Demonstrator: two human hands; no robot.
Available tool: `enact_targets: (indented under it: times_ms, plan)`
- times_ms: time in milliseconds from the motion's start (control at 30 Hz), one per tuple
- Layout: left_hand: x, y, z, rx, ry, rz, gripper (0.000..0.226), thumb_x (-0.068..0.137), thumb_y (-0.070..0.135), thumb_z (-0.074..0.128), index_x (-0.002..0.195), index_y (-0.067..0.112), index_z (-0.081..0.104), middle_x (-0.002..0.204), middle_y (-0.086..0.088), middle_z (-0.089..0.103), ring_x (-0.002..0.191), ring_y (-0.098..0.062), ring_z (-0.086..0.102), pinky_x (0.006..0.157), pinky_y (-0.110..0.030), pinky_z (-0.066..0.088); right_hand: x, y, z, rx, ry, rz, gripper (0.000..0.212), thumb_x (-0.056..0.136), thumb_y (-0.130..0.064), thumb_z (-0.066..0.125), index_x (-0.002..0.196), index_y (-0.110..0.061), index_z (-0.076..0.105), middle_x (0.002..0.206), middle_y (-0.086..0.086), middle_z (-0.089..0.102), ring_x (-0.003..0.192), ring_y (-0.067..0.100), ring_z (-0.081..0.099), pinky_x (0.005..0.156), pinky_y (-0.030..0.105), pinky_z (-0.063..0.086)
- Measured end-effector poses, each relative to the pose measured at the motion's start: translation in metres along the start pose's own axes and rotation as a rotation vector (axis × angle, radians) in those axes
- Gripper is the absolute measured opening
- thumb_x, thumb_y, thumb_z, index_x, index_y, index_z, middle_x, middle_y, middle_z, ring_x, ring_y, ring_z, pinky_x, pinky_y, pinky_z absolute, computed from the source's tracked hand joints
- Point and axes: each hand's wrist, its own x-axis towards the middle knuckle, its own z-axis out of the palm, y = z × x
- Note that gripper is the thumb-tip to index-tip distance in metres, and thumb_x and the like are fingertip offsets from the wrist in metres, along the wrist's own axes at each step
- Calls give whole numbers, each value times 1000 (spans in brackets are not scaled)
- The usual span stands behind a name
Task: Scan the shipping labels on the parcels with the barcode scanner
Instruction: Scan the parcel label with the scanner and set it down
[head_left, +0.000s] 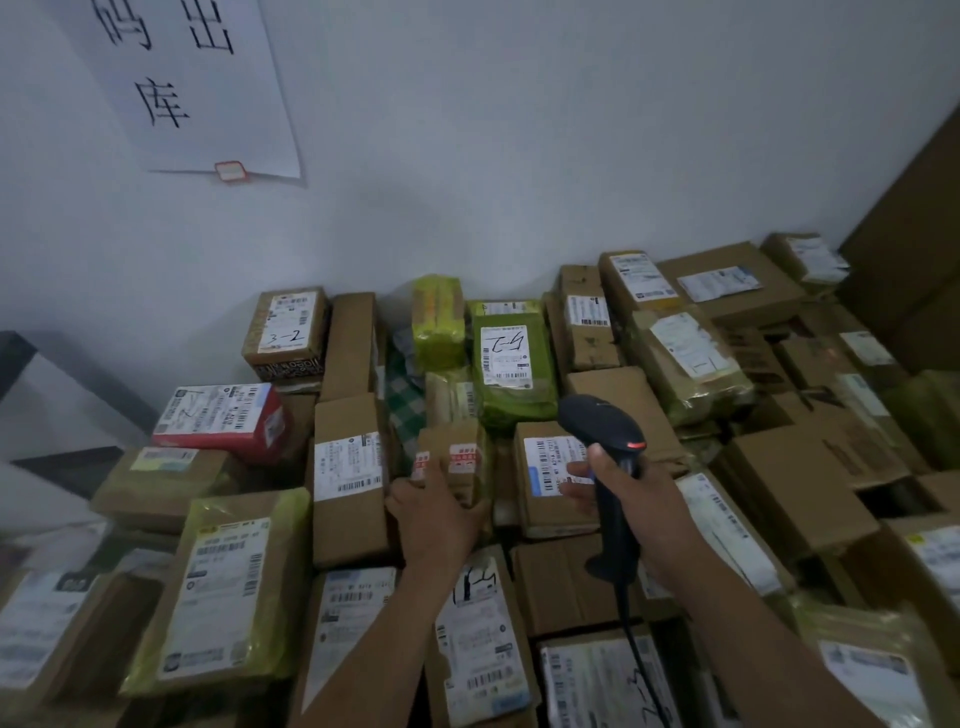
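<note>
Parcels (358, 467) lie packed edge to edge in a heap that runs back to the white wall (519, 156). Whatever carries them is hidden underneath, so no counter edge shows. Most are brown cartons with white shipping labels facing up, and there are a few green ones, such as the green bag parcel (511, 374) near the wall.

The barcode scanner (597, 423) is in the right hand (647, 501), whose fingers wrap around its handle. Its head hangs over the middle of the heap, above a carton (545, 512) whose white label (550, 457) is partly hidden behind the fingers. A small orange-red light shows on the scanner's back, and its cable (631, 623) trails down toward the wearer. The left hand (436, 514) grips a small brown parcel (460, 460) with red-and-white stickers, just left of that carton, with the thumb on one side and the fingers on the other.

The step in hand looks like presenting the next parcel. The small one shows stickers, but no barcode can be made out on it from here. The next move probably calls for turning or lifting it until its label faces up. The scanner's window would then swing left onto the code, held square to it, with the left fingers kept off the bars.
</note>
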Motion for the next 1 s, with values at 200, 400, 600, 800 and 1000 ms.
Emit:
enact_targets:
  times_ms: [200, 400, 600, 800, 1000]
  plan:
    - [-10, -11, 16, 46, 10, -52, 94, 78, 51, 74, 152, 21, 23, 136, -21, 29, 123, -40, 31, 95, -40, 41, -3, 10, -9, -88, -16, -20, 17, 89, -26, 63, 106, -27, 63, 97, 5, 75, 83, 24, 74, 76, 35, 60]
    - [9, -17, 22, 45, -127, 77, 76, 88, 48, 66, 148, 13, 34, 148, -20, 27, 131, -35, 35, 107, -38, 36, -9, 13, -9, -71, -34, -11, 12, 88, -23, 65, 101, -24, 65, 96, 8, 74, 80, 23, 74, 72, 34, 61]
    - [19, -31, 25, 100, -232, 153, 53, 99, 45, 44, 142, 15, 44, 148, -15, 40, 130, -28, 41, 104, -30, 36, -24, 13, -9, -146, -51, -22, 14, 89, -24, 66, 101, -19, 67, 85, 4, 75, 78, 22, 72, 76, 37, 60]
    - [-55, -33, 6, -89, 89, 226, 48, 96, 30, 62, 139, 11, 53, 147, -17, 41, 133, -30, 41, 108, -34, 35, -60, 4, -17, -361, -86, -53, 17, 90, -29, 66, 80, -15, 67, 66, 11, 69, 58, 22, 66, 60, 34, 56]
    - [-134, -43, 25, -14, 137, -54, 99, 81, 59, 69, 151, 4, 24, 147, -20, 35, 135, -33, 35, 109, -41, 36, -104, 5, -37, -491, -127, -21, 33, 89, -37, 67, 73, -9, 63, 61, 12, 68, 54, 23, 64, 65, 41, 56]
